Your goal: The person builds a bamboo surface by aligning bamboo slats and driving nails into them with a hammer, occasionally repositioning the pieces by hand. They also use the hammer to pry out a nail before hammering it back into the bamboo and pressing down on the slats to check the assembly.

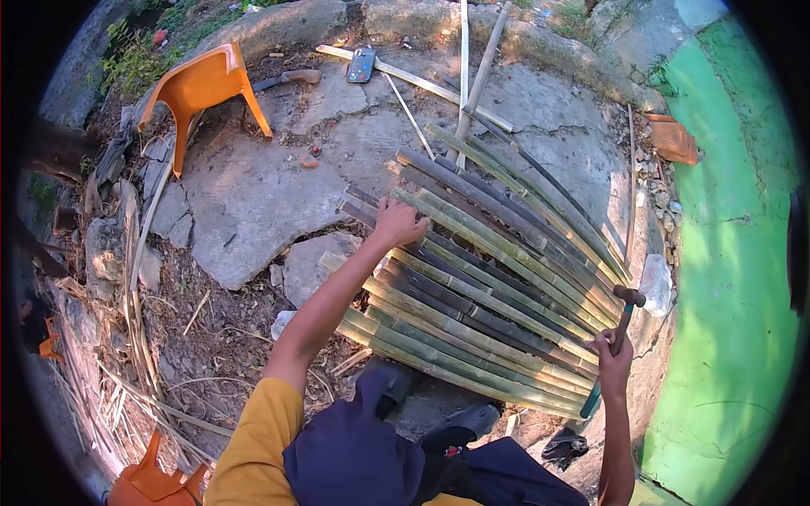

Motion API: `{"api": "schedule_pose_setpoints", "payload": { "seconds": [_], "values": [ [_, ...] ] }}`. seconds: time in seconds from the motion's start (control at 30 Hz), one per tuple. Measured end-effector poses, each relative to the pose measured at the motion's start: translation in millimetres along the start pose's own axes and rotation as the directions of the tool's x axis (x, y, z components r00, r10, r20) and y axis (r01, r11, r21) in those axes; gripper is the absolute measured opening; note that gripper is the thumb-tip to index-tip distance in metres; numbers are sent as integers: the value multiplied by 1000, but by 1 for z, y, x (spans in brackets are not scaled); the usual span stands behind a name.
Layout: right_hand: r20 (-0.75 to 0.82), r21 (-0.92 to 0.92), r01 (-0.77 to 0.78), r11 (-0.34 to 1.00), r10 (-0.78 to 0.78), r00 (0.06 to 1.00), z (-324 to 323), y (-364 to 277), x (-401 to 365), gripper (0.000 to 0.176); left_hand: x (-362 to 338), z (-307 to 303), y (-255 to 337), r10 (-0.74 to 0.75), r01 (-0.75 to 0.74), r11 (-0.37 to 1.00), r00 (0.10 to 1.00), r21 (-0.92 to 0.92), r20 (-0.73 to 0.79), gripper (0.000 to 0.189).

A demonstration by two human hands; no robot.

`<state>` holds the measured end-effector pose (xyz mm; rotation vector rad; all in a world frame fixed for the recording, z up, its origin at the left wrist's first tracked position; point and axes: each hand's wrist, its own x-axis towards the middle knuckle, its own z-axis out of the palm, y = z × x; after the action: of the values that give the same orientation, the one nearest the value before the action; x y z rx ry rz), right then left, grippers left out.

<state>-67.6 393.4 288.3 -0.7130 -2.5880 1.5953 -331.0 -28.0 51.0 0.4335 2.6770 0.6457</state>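
Observation:
Split bamboo slats (481, 297), some green and some dark, lie side by side in a fan shape in front of me. Their right ends sit closer together than their left ends. My left hand (400, 223) reaches over the left ends, its fingers curled on one slat near the middle of the row. At the right ends, my right hand (613, 361) is closed around the handle of a hammer (629, 297). The hammer stands roughly upright in view, head at the top, its green grip end showing below the hand.
An orange plastic chair (198, 84) stands at the upper left, with a knife-like blade (295, 78) beside it. A phone (361, 65) rests near loose bamboo strips (422, 84). A white block (656, 285) lies beside the hammer. Green-painted ground (717, 253) runs along the right.

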Motion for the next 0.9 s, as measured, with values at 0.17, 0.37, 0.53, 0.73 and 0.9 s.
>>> {"api": "schedule_pose_setpoints", "payload": {
  "seconds": [0.17, 0.37, 0.53, 0.73, 0.9],
  "values": [
    [203, 4, -43, 999, 41, 978, 50, -4, -9, 14, 12, 33, 20, -231, 223, 973, 948, -59, -218, 42],
    [243, 13, -64, 998, 59, 968, 57, 19, -24, 12, -1, 26, 31, -221, 184, 970, 938, -158, -268, 36],
    [170, 72, -114, 991, 101, 980, 45, 33, -21, 11, -1, 26, 34, -256, 229, 963, 944, -144, -209, 36],
    [127, 80, -143, 986, 132, 983, 28, 38, -15, 12, -19, 29, 36, -176, 147, 983, 928, -111, -328, 35],
    [149, 22, -105, 994, 101, 984, 31, 37, -7, 13, -42, 27, 36, -163, 101, 976, 926, -195, -340, 33]
  ]
}}
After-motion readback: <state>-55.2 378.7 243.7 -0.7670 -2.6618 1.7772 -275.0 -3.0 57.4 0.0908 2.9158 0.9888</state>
